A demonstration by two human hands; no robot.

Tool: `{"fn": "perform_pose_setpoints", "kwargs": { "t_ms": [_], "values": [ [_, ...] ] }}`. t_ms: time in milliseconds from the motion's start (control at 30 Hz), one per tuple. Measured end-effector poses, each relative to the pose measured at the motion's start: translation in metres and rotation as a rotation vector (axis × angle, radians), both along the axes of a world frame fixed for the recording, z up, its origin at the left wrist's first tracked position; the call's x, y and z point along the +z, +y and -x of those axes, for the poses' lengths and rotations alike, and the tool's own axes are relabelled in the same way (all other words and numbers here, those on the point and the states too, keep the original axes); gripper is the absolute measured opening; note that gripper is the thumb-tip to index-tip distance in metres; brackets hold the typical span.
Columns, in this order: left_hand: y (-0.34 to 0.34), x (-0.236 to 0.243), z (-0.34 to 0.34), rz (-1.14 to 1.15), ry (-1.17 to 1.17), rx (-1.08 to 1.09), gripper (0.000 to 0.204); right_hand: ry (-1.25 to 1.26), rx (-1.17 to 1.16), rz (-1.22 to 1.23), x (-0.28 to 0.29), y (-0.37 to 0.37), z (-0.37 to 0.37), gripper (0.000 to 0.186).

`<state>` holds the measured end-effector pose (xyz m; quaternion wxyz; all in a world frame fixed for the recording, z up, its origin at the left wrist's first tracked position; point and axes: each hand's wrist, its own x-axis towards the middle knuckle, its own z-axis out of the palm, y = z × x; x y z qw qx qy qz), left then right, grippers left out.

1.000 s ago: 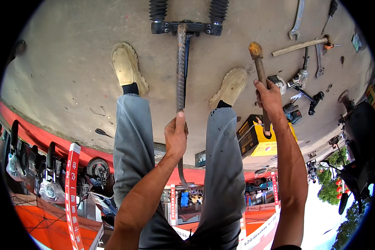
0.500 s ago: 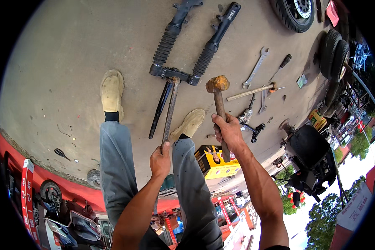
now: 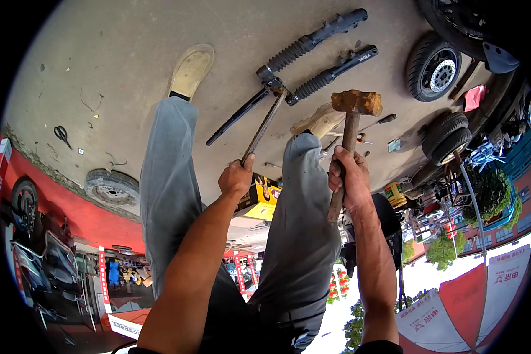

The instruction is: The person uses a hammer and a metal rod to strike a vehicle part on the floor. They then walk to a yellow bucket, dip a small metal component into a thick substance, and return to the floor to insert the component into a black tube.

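Observation:
My left hand [image 3: 237, 179] is closed around the lower end of a ribbed steel rod [image 3: 262, 130]. The rod's far end meets the crosspiece of a black motorcycle front fork [image 3: 312, 42], beside its steering stem [image 3: 237, 117]. Two legs with rubber bellows make up the fork, which lies on the ground ahead of my feet. My right hand [image 3: 355, 180] grips the wooden handle of a hammer [image 3: 356, 104] with a rusty, blocky head. The hammer stands head up, apart from the rod and fork. Whether the rod's tip touches the fork or sits in it, I cannot tell.
A screwdriver [image 3: 387, 118] and other tools lie right of my right shoe [image 3: 320, 121], partly hidden. Farther right are a wheel [image 3: 433, 68] and stacked tyres [image 3: 445, 135]. Scissors [image 3: 62, 135] and another tyre [image 3: 113, 186] lie left. A yellow box [image 3: 264, 194] is behind my left hand.
The hammer has come up closer to me and to the right in the picture. The whole view has turned, so the fork now slants rightward. My left hand keeps hold of the rod.

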<state>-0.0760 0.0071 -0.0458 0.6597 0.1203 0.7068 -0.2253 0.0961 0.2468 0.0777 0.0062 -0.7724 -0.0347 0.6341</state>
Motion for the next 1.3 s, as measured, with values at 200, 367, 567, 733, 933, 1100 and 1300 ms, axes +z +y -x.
{"fn": "perform_pose_setpoints", "kwargs": {
  "t_ms": [200, 367, 567, 733, 933, 1100, 1300],
  "values": [
    [0.006, 0.004, -0.007, -0.064, 0.073, -0.009, 0.071, 0.064, 0.167, 0.011, -0.073, 0.04, -0.006, 0.029],
    [-0.009, 0.011, -0.016, -0.11, 0.093, 0.1, 0.067, 0.098, 0.19, 0.114, -0.072, 0.009, -0.014, 0.033],
    [-0.028, -0.012, -0.004, -0.125, 0.019, 0.19, 0.068, 0.046, 0.198, 0.14, -0.097, -0.037, -0.024, 0.032],
    [-0.046, -0.033, 0.012, -0.188, 0.022, 0.065, 0.066, 0.066, 0.172, 0.207, -0.124, -0.073, -0.031, 0.034],
    [-0.053, -0.046, 0.03, -0.23, 0.02, 0.057, 0.066, 0.027, 0.141, 0.211, -0.147, -0.093, -0.022, 0.037],
    [-0.048, -0.041, 0.031, -0.194, -0.012, 0.065, 0.068, 0.024, 0.143, 0.207, -0.154, -0.096, -0.01, 0.04],
    [-0.038, -0.025, 0.017, -0.19, 0.024, 0.123, 0.068, 0.011, 0.203, 0.242, -0.16, -0.092, 0.0, 0.039]
  ]
}}
